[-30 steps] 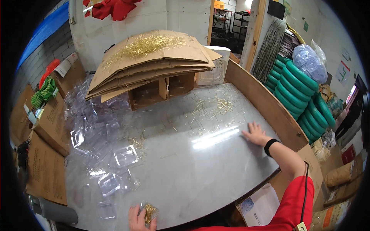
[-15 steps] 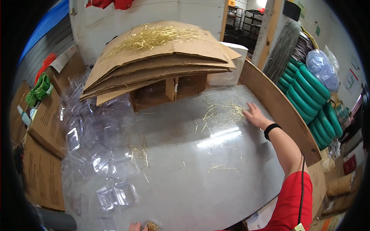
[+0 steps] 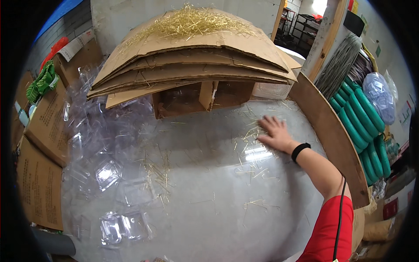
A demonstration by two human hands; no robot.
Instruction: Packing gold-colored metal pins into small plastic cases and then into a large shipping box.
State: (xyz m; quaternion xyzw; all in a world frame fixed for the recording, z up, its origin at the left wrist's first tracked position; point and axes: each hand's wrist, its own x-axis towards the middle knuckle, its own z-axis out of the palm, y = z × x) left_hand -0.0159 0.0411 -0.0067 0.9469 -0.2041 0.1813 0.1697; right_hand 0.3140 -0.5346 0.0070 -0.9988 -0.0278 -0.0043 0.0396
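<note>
My right hand (image 3: 276, 134), black band at the wrist, lies over a scatter of thin gold wire hooks (image 3: 248, 133) on the grey tabletop (image 3: 200, 166). Its fingers are spread, and the palm covers some hooks. More gold hooks (image 3: 159, 174) lie mid-left, with a few strays (image 3: 259, 204) nearer me. Clear plastic clamshell boxes (image 3: 124, 226) sit at the front left, below a large heap of clear plastic packs (image 3: 104, 126). Of my left hand, at most a sliver shows at the bottom edge; its fingers are hidden.
Stacked cardboard sheets (image 3: 187, 56), bearing a big gold hook pile (image 3: 192, 22), rest over an open-fronted divided box (image 3: 183, 102) at the back. A wooden board (image 3: 331, 139) edges the right side. Beyond it are green coiled bundles (image 3: 355, 113). Cardboard boxes (image 3: 41, 183) line the left.
My right hand has moved left from beside the hooks to over them, fingers spreading. The view has shifted, so my left hand and the small bag of gold pieces have nearly left the bottom edge.
</note>
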